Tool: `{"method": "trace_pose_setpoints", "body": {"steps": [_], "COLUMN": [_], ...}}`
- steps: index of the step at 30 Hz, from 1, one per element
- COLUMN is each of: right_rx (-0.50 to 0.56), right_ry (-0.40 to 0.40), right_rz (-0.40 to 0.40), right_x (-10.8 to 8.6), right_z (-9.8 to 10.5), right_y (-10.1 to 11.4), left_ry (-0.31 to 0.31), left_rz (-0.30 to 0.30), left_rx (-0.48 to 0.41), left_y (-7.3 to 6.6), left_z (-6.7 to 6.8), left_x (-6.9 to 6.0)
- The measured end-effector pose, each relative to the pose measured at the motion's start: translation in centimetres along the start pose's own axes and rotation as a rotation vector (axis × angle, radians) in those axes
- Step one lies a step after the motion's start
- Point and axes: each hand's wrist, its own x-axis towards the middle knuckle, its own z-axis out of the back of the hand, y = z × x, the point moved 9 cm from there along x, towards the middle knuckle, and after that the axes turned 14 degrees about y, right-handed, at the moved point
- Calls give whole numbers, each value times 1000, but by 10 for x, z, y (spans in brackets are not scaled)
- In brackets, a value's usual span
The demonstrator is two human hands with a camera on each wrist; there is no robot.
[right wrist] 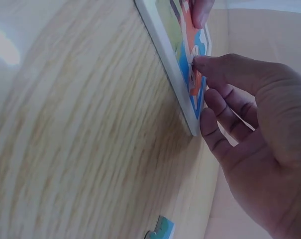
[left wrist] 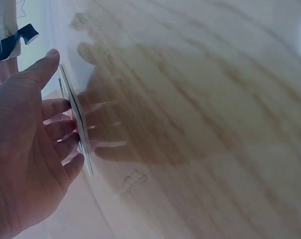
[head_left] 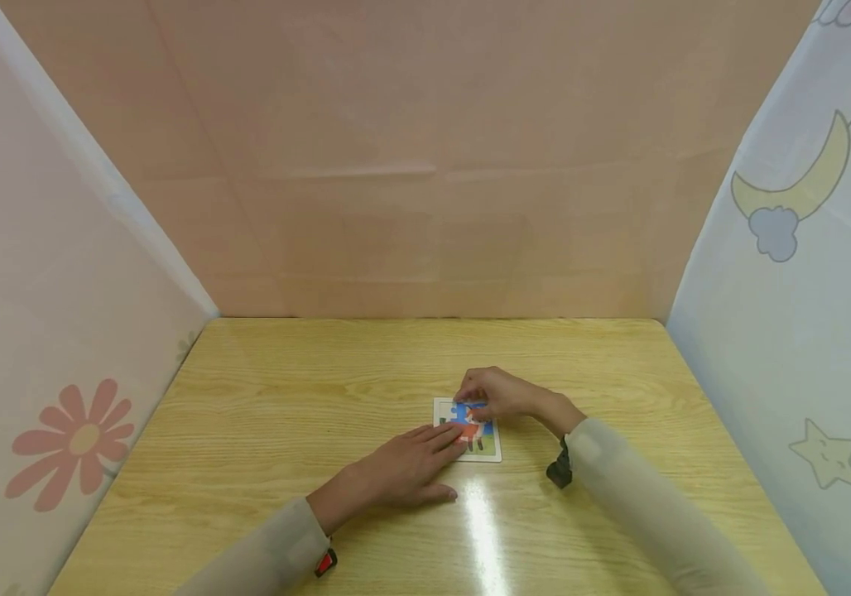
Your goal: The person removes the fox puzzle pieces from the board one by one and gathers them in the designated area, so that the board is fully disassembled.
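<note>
A small square picture puzzle (head_left: 491,451) with a white border lies on the table, showing an orange animal on blue and green. Across its left part rests my left hand (head_left: 411,465), fingers extended; the left wrist view shows this hand (left wrist: 31,139) beside the thin edge of the board (left wrist: 75,117). My right hand (head_left: 503,393) is over the upper right part. In the right wrist view, the thumb and fingers of my right hand (right wrist: 269,104) pinch an orange and white piece (right wrist: 193,85) at the board's surface (right wrist: 162,47). The fingers hide part of the picture.
A loose teal-green piece (right wrist: 164,228) lies on the table near the right wrist, in the right wrist view. The wooden table (head_left: 284,372) has a peach cloth wall (head_left: 425,207) behind and patterned cloths at both sides.
</note>
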Motion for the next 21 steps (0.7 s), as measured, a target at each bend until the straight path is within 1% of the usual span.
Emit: {"method": "trace_pose_setpoints", "body": {"steps": [3,11,16,21], "right_rx": [-6,33,38,45], "right_ry": [4,24,33,46], "right_rz": [-2,-1,-4,-17], "right_x": [1,2,3,4], "right_z": [-1,-4,-5,-7], "right_y": [-1,2,1,1], "left_ry": [5,8,1,8], "left_rz": [1,0,-7,-9], "left_rx": [-6,-12,-20,-41], "left_y": [0,1,0,0], "left_z": [0,-2,0,2], "left_x": [0,2,0,-1]}}
